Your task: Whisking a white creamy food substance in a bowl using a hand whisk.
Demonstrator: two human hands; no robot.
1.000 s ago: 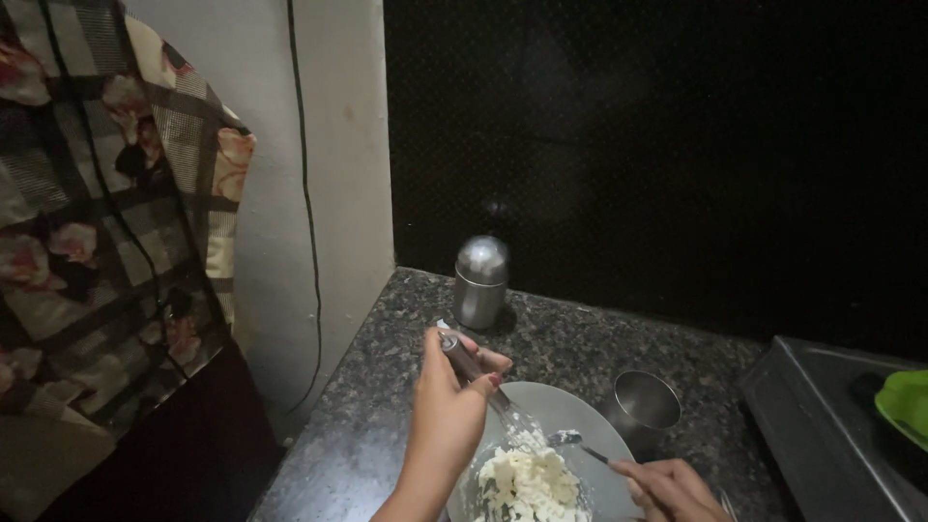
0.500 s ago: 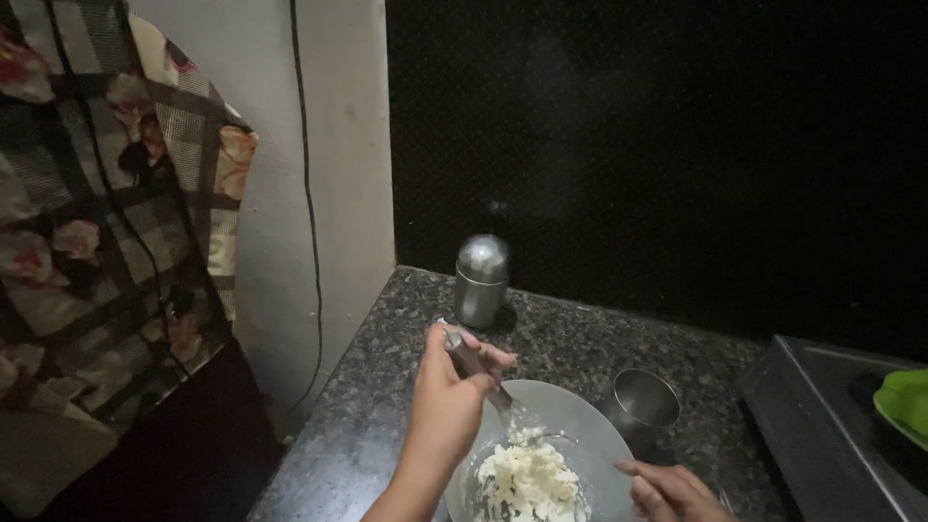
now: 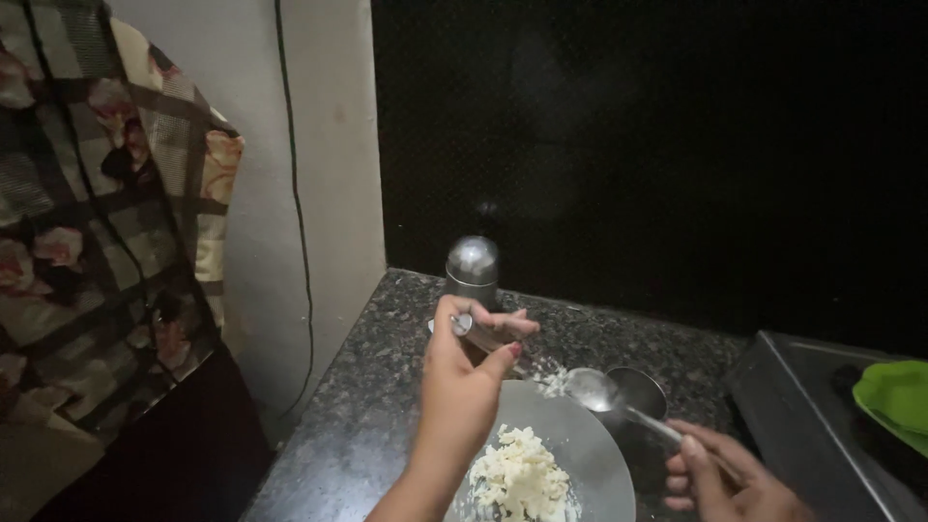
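Both hands sit higher now than a moment ago, and the right hand has lifted a second spoon up over the plate. Before, that hand was low at the plate edge.

Going from left to right: a flowery cloth (image 3: 87, 242) hangs on the left, with a thin black wire (image 3: 295, 193) running down the pale wall beside it. Next comes the speckled counter (image 3: 377, 406). A shiny tin (image 3: 473, 271) with a round lid stands at the back, just behind the left hand.

The left hand (image 3: 464, 387) is closed tight on a spoon (image 3: 488, 338), which points right and down. The right hand (image 3: 725, 478) is closed on the handle of a big spoon (image 3: 594, 389). The two spoon ends meet, and a bit of white mash (image 3: 553, 379) sticks there. Most of the mash (image 3: 517, 478) lies in a heap on the round grey plate (image 3: 590, 454) below.

The meeting point is close to the far rim of the plate, so I think a hard scrape could flick mash onto the counter. A small steel cup (image 3: 643, 387) stands just behind the big spoon, and a quick push of the right hand could bump it over. The tin is near the left knuckles too.

On the far right is a dark tray (image 3: 802, 387) with something green (image 3: 894, 396) on it, well apart from the hands
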